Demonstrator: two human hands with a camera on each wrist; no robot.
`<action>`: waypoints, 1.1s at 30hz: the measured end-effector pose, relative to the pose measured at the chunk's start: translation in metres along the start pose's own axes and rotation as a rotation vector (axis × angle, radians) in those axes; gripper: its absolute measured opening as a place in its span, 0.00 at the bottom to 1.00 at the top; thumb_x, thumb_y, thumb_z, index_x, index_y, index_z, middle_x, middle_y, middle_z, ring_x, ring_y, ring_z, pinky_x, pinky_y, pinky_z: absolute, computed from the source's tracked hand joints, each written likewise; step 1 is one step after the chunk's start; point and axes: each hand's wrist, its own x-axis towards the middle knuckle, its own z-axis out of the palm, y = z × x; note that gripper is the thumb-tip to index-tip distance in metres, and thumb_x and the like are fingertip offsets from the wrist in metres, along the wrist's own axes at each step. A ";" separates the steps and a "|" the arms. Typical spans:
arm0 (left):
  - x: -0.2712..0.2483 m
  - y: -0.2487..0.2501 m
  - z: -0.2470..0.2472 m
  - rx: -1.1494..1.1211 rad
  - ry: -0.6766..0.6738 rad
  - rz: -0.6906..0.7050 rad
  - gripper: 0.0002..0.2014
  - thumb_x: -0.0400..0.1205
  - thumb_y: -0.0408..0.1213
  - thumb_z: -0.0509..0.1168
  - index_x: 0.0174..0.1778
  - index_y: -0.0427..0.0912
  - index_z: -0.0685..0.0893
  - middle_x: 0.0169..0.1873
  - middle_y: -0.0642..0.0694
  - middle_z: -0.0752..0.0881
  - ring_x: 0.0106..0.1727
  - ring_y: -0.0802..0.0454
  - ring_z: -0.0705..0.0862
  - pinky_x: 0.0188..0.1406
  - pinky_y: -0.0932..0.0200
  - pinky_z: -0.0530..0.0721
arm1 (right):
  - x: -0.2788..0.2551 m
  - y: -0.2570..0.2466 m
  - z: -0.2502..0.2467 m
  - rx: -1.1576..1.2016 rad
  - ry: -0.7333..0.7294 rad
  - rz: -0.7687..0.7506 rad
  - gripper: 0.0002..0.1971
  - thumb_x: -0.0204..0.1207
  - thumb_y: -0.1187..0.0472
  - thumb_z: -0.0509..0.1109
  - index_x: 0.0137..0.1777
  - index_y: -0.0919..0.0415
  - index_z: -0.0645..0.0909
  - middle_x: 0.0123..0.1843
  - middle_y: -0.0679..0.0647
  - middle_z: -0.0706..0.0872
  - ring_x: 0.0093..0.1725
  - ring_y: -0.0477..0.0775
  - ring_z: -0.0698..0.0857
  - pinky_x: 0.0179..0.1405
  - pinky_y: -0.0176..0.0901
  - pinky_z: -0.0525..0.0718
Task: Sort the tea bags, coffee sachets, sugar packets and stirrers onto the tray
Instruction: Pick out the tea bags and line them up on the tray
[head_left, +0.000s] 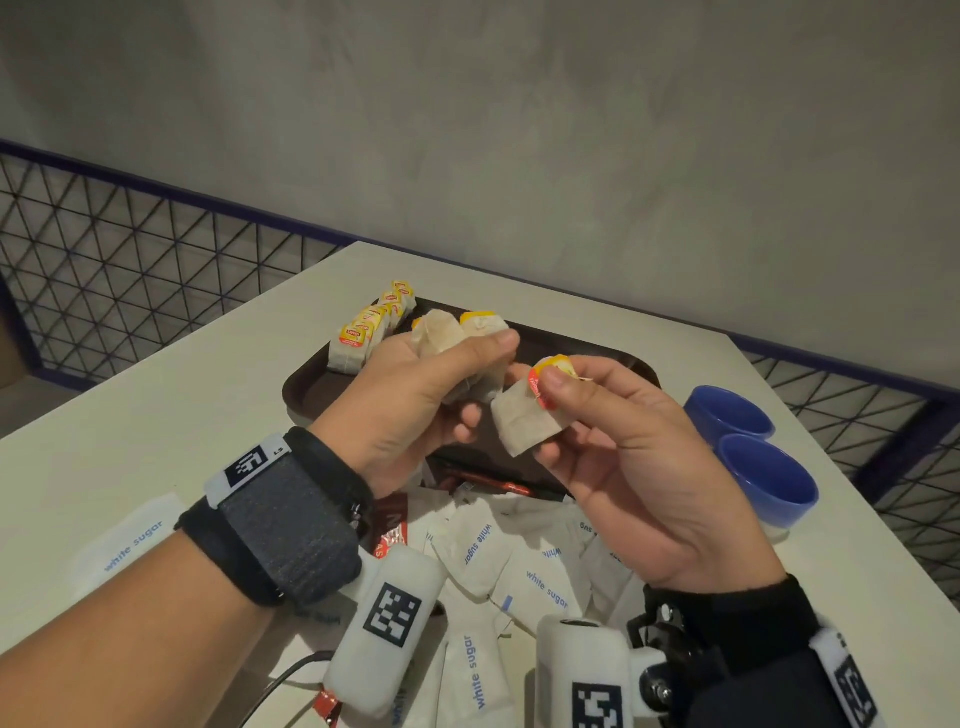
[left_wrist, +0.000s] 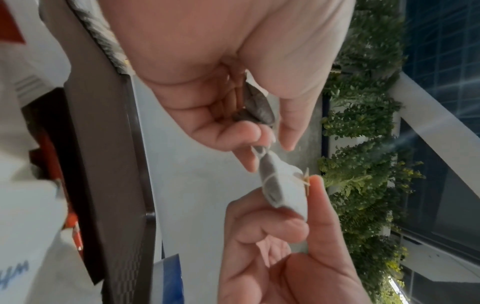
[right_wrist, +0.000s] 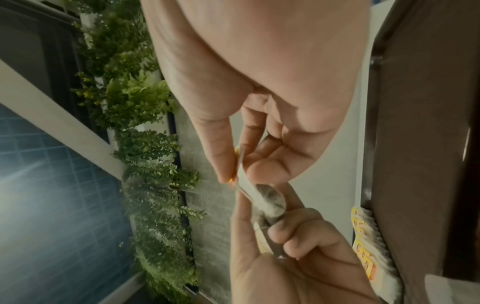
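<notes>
My left hand grips a small bunch of tea bags above the dark brown tray. My right hand pinches one more tea bag, thumb on its red and yellow tag, right beside the left hand's bunch. In the left wrist view that single bag touches the fingertips of my left hand. A row of tea bags stands on the tray's far left corner, also visible in the right wrist view. White sugar packets lie heaped at the tray's near edge, with red coffee sachets among them.
Two blue cups stand on the white table to the right of the tray. A single sugar packet lies at the left, under my forearm. A wire mesh railing runs behind the table.
</notes>
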 end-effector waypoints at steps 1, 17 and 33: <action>-0.001 0.000 0.000 -0.006 -0.021 -0.009 0.19 0.72 0.47 0.77 0.51 0.38 0.87 0.30 0.51 0.89 0.22 0.58 0.73 0.18 0.68 0.72 | 0.000 0.001 0.000 -0.019 0.006 -0.009 0.12 0.64 0.63 0.79 0.48 0.63 0.88 0.46 0.62 0.92 0.38 0.51 0.88 0.34 0.40 0.82; 0.000 0.003 -0.004 -0.024 0.026 0.062 0.13 0.66 0.35 0.79 0.45 0.40 0.88 0.29 0.49 0.85 0.22 0.57 0.72 0.18 0.66 0.71 | -0.001 0.001 0.004 -0.132 0.122 -0.094 0.16 0.75 0.50 0.76 0.55 0.60 0.91 0.48 0.60 0.91 0.46 0.56 0.83 0.43 0.47 0.81; 0.021 0.048 -0.035 -0.034 0.145 -0.169 0.07 0.82 0.42 0.73 0.42 0.44 0.85 0.41 0.46 0.90 0.23 0.61 0.73 0.14 0.71 0.68 | 0.006 0.003 -0.012 -0.122 0.235 -0.103 0.08 0.78 0.62 0.75 0.55 0.62 0.90 0.47 0.61 0.93 0.43 0.53 0.86 0.37 0.41 0.85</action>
